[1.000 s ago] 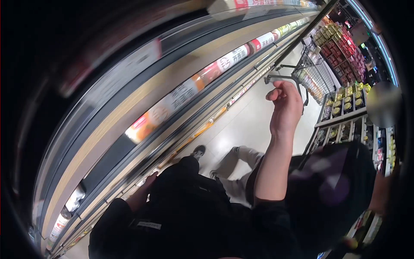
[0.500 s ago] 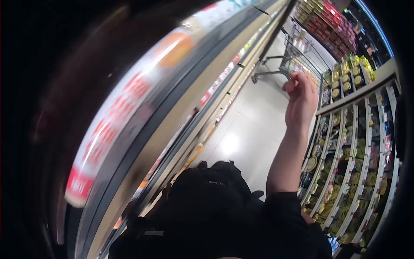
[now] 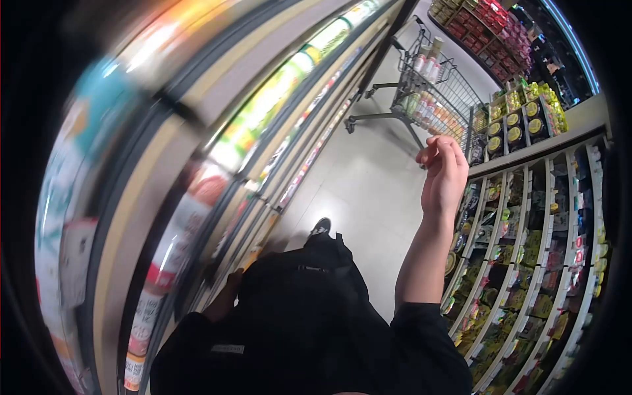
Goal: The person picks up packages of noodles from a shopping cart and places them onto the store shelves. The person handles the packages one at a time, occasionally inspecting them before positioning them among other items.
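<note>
**Right hand raised and empty-looking in the aisle, left hand mostly out of sight**

From my feed, the left hand is the hard part. Only a sliver of it shows past the black bag slung on the chest, so I cannot tell whether its fingers are spread or closed. It sits low against the rail of the chilled shelving. That shelving is smeared by motion blur, and the packs and labels on it are unreadable. The fisheye rim cuts off everything further out on that side.

The right hand is lifted on a bare forearm. Its fingers are bent inward, with the tips drawn toward the thumb. I see nothing between them, though the palm side is turned away from me.

The shopping cart stands beyond the right hand's fingertips, apart from it. It is loaded with bottles I cannot identify.

Just outside the right hand, the dry-goods shelves run close by the wrist, their packets too small to read. Yellow-lidded jars sit on the display above and beyond the knuckles.

Between the two hands lies the pale floor. One dark shoe pokes out past the bag, which blocks the legs and the lower aisle.
</note>
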Action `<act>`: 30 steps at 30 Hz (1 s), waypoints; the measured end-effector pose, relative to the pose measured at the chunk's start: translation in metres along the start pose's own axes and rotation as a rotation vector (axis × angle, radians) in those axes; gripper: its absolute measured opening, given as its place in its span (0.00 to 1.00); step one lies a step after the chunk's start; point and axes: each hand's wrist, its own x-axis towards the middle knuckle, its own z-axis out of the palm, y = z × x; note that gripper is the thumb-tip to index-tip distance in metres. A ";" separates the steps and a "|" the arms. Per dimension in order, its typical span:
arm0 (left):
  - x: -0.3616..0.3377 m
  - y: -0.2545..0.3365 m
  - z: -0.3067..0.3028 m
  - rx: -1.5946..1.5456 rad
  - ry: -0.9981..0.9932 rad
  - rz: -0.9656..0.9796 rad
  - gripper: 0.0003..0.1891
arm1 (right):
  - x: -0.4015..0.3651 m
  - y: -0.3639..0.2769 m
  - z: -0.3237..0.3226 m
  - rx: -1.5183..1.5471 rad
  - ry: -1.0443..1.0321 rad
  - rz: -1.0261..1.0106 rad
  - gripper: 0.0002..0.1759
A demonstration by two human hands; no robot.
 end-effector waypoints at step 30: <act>0.361 0.602 -0.106 -0.667 -0.117 -0.125 0.12 | 0.550 0.238 -0.247 -0.458 0.124 0.614 0.09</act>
